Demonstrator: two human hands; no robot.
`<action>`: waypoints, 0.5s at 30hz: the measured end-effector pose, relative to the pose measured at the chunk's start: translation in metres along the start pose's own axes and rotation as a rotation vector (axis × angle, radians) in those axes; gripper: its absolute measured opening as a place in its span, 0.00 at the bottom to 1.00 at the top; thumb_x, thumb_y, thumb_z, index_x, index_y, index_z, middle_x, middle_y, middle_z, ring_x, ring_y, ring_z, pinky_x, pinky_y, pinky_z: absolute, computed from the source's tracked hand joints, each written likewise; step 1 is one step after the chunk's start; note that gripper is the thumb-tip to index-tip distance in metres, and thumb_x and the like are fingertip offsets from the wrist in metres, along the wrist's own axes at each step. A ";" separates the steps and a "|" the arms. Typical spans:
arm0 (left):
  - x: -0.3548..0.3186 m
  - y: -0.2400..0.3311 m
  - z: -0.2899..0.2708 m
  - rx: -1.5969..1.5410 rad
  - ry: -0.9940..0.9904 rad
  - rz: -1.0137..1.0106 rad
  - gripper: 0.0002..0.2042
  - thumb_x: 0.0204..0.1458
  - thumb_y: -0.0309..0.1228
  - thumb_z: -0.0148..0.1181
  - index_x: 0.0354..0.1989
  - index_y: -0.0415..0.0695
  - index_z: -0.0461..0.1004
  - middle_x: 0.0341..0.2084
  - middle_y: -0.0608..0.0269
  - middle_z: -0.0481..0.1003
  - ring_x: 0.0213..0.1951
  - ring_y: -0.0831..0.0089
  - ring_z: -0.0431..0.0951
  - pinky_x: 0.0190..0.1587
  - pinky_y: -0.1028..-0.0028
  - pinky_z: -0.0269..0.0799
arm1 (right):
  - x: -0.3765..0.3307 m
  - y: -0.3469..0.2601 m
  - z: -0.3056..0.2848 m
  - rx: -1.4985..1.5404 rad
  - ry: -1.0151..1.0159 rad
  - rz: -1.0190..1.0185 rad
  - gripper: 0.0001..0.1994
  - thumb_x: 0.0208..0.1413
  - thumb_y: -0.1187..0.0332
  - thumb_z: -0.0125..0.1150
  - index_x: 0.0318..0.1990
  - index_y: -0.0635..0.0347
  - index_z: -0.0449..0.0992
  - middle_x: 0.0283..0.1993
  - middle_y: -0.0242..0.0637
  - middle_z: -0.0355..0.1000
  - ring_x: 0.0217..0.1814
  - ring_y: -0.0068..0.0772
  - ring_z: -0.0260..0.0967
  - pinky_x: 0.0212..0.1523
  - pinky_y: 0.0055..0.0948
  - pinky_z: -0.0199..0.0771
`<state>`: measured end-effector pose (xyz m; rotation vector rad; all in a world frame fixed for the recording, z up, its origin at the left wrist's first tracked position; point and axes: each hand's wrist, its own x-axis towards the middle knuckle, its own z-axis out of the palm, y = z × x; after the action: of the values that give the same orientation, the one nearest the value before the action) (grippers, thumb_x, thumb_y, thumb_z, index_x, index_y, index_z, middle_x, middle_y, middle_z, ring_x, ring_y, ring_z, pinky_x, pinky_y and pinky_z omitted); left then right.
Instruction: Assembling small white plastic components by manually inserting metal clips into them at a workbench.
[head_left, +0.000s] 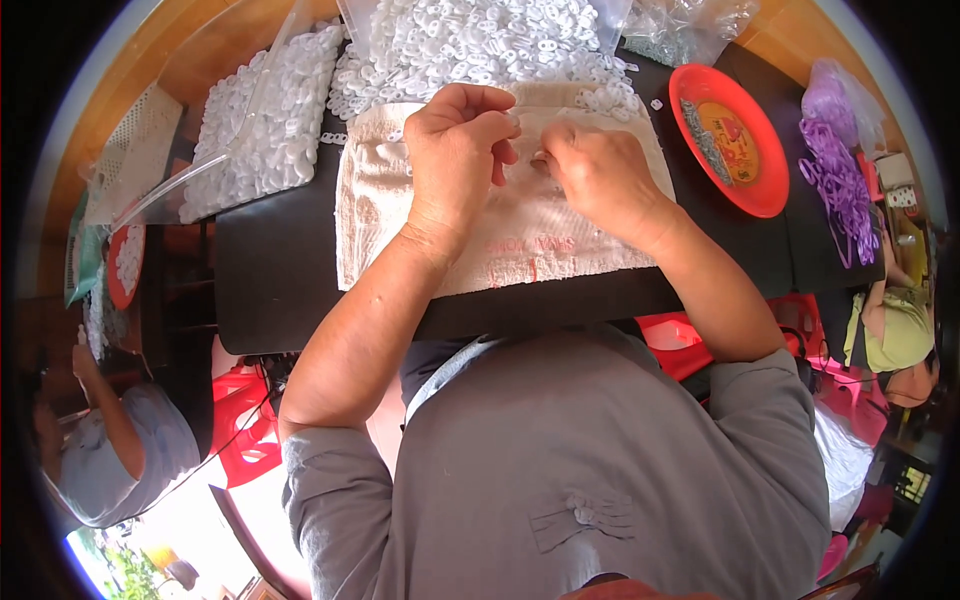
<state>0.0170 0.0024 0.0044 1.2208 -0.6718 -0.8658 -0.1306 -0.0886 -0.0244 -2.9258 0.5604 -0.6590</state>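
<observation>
Both hands are raised over a cream cloth (pixel 385 235) laid on a black table. My left hand (pixel 455 135) is curled, thumb and fingertips drawn together; anything between them is too small to make out. To its right, a short gap away, my right hand (pixel 605 175) is closed with its fingers bent inward. Something tiny may be at its fingertips, but I cannot tell what. Beyond the hands lies a heap of small white plastic pieces with holes (pixel 480 45). A few loose white pieces (pixel 608 102) rest on the cloth's far right corner.
A red oval plate (pixel 768 185) with small grey metal bits (pixel 708 145) stands at right, beside purple ribbons (pixel 840 180). A clear bin (pixel 260 120) of white pieces is at left. A clear plastic bag (pixel 690 30) lies far right. Other people sit at both sides.
</observation>
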 end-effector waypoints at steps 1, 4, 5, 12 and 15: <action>0.000 -0.001 0.000 0.005 -0.002 0.000 0.08 0.45 0.20 0.54 0.35 0.31 0.73 0.22 0.56 0.75 0.20 0.75 0.73 0.18 0.78 0.65 | 0.000 0.000 0.001 0.001 -0.004 0.001 0.04 0.50 0.73 0.58 0.30 0.61 0.69 0.26 0.43 0.72 0.27 0.48 0.73 0.26 0.42 0.70; 0.001 -0.002 -0.001 0.009 -0.006 -0.010 0.08 0.45 0.20 0.54 0.35 0.32 0.73 0.23 0.56 0.75 0.20 0.76 0.73 0.19 0.78 0.65 | -0.001 -0.002 0.002 -0.018 0.000 -0.034 0.04 0.49 0.73 0.58 0.30 0.61 0.69 0.27 0.42 0.72 0.28 0.47 0.72 0.26 0.42 0.70; 0.001 -0.002 -0.001 0.010 -0.008 -0.013 0.08 0.45 0.20 0.54 0.35 0.32 0.73 0.23 0.57 0.75 0.20 0.76 0.73 0.19 0.79 0.65 | 0.000 -0.001 0.003 -0.037 -0.005 -0.041 0.03 0.49 0.73 0.57 0.30 0.61 0.70 0.27 0.41 0.72 0.28 0.46 0.72 0.27 0.42 0.70; 0.003 -0.004 0.001 -0.014 -0.007 -0.008 0.06 0.46 0.19 0.54 0.33 0.32 0.73 0.20 0.60 0.73 0.18 0.80 0.71 0.16 0.81 0.63 | 0.002 -0.004 0.000 -0.040 -0.019 -0.060 0.04 0.46 0.73 0.58 0.30 0.58 0.72 0.28 0.40 0.71 0.30 0.45 0.72 0.28 0.41 0.71; 0.003 -0.004 0.000 -0.035 -0.003 -0.019 0.06 0.46 0.19 0.54 0.33 0.33 0.73 0.19 0.60 0.73 0.18 0.79 0.71 0.16 0.81 0.63 | 0.001 -0.007 0.001 -0.032 -0.018 -0.082 0.04 0.45 0.73 0.59 0.31 0.58 0.74 0.28 0.40 0.71 0.30 0.46 0.72 0.29 0.42 0.71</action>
<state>0.0176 -0.0007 0.0008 1.1965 -0.6466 -0.8918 -0.1266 -0.0824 -0.0237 -2.9952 0.4550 -0.6371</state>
